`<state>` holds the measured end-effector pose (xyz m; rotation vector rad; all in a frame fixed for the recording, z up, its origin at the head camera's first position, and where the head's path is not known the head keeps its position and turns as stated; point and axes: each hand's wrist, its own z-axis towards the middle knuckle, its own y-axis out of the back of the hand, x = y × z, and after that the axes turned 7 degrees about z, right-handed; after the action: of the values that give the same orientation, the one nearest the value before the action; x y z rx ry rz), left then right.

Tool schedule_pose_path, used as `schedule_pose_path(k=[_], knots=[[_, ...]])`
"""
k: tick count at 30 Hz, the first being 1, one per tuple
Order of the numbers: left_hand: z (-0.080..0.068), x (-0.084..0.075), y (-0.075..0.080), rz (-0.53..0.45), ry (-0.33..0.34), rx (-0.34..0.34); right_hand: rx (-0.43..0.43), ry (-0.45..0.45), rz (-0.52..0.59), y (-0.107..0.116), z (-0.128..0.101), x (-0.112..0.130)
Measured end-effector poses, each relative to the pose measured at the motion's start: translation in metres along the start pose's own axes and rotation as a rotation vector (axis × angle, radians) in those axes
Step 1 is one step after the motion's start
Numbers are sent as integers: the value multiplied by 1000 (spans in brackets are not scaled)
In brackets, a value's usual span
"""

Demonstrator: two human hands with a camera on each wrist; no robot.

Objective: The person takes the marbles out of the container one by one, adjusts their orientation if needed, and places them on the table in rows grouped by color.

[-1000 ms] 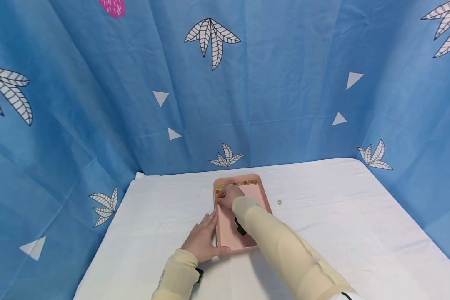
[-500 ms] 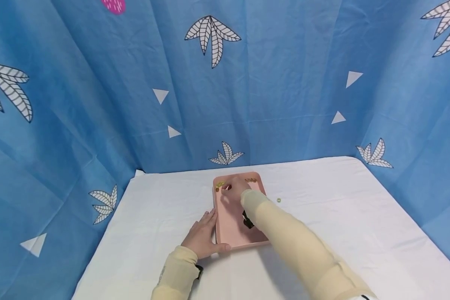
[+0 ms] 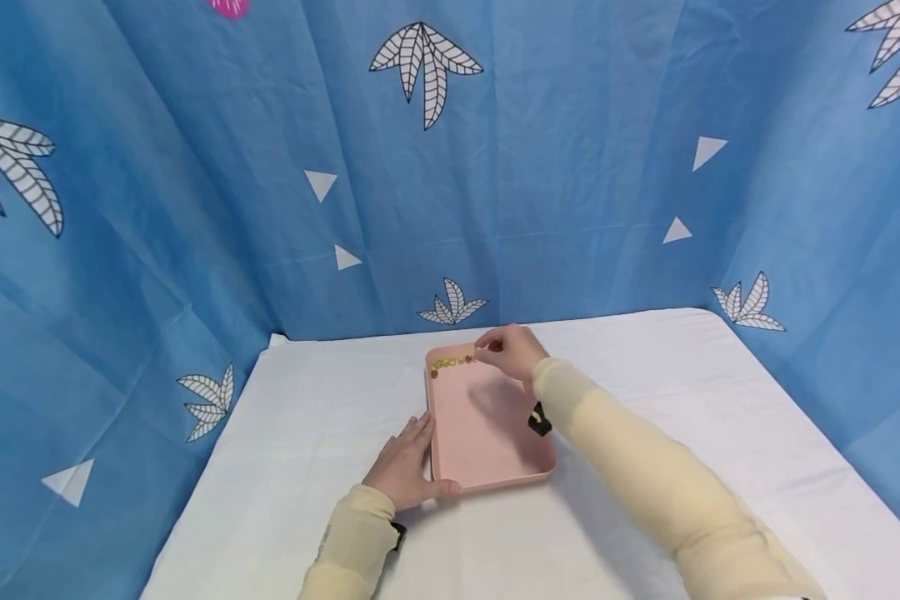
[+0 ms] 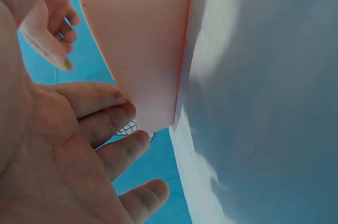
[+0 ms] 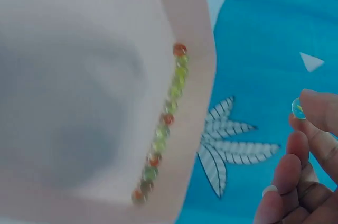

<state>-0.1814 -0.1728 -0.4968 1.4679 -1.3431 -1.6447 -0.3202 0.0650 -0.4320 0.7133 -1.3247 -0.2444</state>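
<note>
A pink tray (image 3: 480, 433) lies on the table, with a row of clear glass marbles (image 5: 174, 89) with coloured insides along its far wall. My left hand (image 3: 402, 471) rests against the tray's left side, fingers extended and thumb at the near rim. In the left wrist view its fingers (image 4: 100, 123) lie slightly bent beside the tray wall. My right hand (image 3: 512, 352) is raised over the tray's far right part. Between thumb and forefinger it pinches one marble (image 5: 298, 109), clear with yellow-green inside. In the head view that hand covers the row's right end.
A white cloth (image 3: 330, 400) covers the table around the tray. Behind the far edge hangs a blue curtain (image 3: 570, 208) with leaf and triangle prints. My right sleeve (image 3: 630, 458) crosses over the tray's right side and the table.
My right hand has moved from the tray's left wall up and right, to above the far right corner. The loose marble right of the tray is now behind the sleeve. My left hand stays put.
</note>
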Motion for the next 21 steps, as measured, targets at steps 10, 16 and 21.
schedule_pose_path(k=[10, 16, 21], knots=[[0, -1, 2, 13, 17, 5, -89, 12, -50, 42, -27, -38], [0, -2, 4, 20, 20, 19, -95, -55, -44, 54, -43, -64], [0, -2, 5, 25, 18, 22, -80, -96, -54, 59, -55, -84]])
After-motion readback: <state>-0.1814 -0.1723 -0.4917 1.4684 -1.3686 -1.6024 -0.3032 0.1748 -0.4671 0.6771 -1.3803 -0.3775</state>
